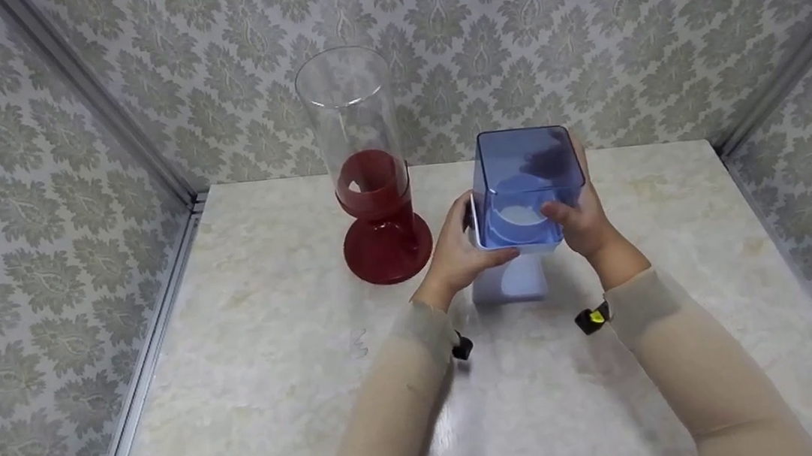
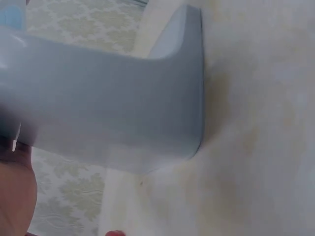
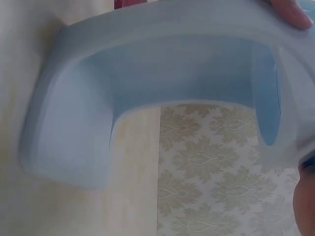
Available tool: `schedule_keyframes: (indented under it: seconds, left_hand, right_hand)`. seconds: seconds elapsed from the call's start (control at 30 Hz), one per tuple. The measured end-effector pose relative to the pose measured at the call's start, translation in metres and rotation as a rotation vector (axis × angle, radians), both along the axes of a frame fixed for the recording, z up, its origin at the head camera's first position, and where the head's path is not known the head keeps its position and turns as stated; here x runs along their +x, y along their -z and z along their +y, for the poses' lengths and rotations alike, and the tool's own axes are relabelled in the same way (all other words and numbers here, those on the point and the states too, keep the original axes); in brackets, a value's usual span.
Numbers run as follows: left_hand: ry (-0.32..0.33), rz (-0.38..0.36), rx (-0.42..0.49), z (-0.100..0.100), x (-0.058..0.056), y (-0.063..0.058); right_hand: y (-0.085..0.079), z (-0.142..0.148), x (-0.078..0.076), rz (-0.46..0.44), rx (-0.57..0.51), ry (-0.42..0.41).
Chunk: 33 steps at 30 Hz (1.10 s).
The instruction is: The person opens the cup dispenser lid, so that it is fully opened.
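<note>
Clear blue plastic makes up a square tank [image 1: 519,159] that sits atop a pale stand [image 1: 510,281], near the far edge of a marbled table [image 1: 277,362], right of centre. A person in beige sleeves holds the pair with both hands. The left hand [image 1: 458,253] grips the stand's upper left corner, thumb across the front just under the rim. The right hand [image 1: 585,220] clasps the tank's right side, thumb on the front face, fingers behind.

The work in hand looks like seating the tank on the stand. It would probably go best with the left hand steadying the stand, its foot flat on the table, while the right presses straight down, level, without twisting. Too hard a push on one side could tip it.

The tank has rounded corners and see-through walls; a ring with a whitish middle shows through near its bottom. Whether its top is open cannot be told. The stand is smooth and C-shaped from the side, with a round opening under its upper platform.

To the left, well apart from the tank, a clear tube [image 1: 352,124] rises from a red holder [image 1: 387,249].
</note>
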<state>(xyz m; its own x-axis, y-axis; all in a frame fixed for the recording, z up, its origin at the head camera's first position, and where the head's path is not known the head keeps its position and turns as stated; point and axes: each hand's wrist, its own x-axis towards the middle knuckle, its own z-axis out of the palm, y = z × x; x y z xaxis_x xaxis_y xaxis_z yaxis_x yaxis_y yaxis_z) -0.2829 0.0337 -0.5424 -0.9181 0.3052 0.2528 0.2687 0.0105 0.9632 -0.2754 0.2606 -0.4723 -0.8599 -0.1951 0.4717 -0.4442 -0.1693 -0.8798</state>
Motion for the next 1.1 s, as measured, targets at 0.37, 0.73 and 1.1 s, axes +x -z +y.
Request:
schedule_keyframes:
  seconds: [0.37,0.73,1.1]
  left_hand:
    - [-0.012,-0.047,0.058,0.0037,0.0021,0.0045]
    - [-0.028,-0.092,0.037,0.0005,0.0067,0.0056]
    - [-0.025,-0.102,0.035,-0.0001,0.0069,0.0046]
  right_hand:
    - [-0.0046,0.001,0.002,-0.031,0.036,0.014]
    - [-0.0017,-0.0039,0.0046,-0.057,-0.059,-0.023]
    - [0.0003,-0.0037,0.0014,-0.047,-0.082,0.004]
